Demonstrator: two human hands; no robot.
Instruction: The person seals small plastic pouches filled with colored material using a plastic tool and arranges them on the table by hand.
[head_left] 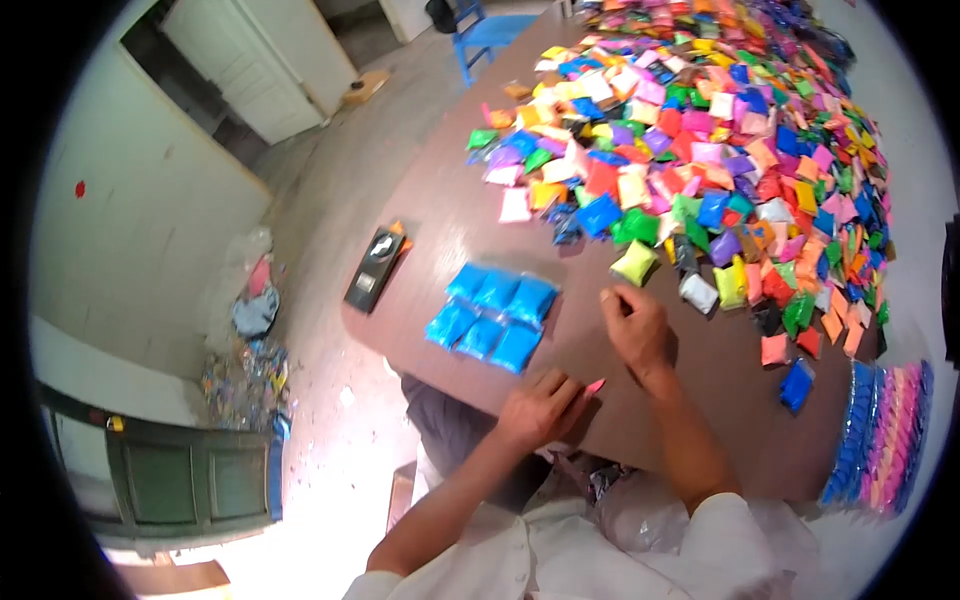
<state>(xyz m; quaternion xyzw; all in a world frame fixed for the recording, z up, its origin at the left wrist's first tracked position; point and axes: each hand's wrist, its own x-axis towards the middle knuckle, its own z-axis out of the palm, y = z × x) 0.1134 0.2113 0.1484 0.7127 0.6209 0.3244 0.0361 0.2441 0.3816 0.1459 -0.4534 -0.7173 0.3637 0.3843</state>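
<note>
My left hand (pixel 543 408) is closed at the front edge of the brown table, with a small red-pink piece (pixel 595 387) showing at its fingertips. To its right, my right hand (pixel 637 325) hovers over or rests on the table, fingers curled; what they hold, if anything, is hidden. Just beyond my left hand lies a block of several blue packets (pixel 492 312) in two rows. A yellow-green packet (pixel 634 263) lies just past my right hand, at the near edge of a large heap of colourful packets (pixel 700 150).
A black device (pixel 375 270) lies near the table's left edge. Strips of blue and pink packets (pixel 880 435) are at the far right. A single blue packet (pixel 796 386) lies near them. Behind the table stands a blue chair (pixel 495 32); litter (pixel 245 385) covers the floor at left.
</note>
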